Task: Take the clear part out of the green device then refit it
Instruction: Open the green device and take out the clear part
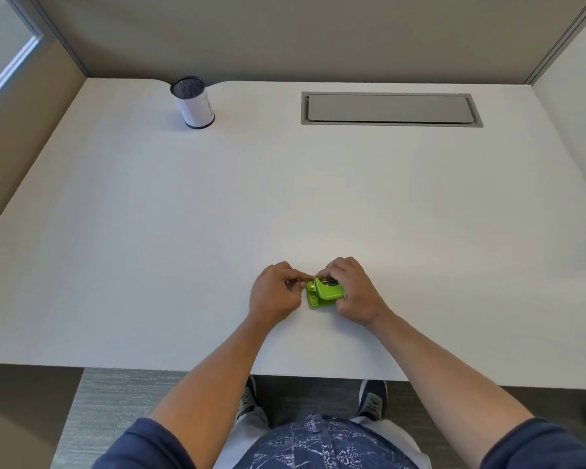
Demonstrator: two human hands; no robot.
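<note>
Green device point(325, 293) sits on the white desk point(149, 231), clamped between the curled fingers and thumb of the right hand point(354, 292). Just beside its left end, the left hand point(274, 292) pinches thumb to fingertips; whether they grip the clear part cannot be told.

We looked for anything readable and found none. The white paper wrap on the mesh cup point(195, 102) at the back of the desk point(149, 231) carried faint grey marks, too small for us to read.
</note>
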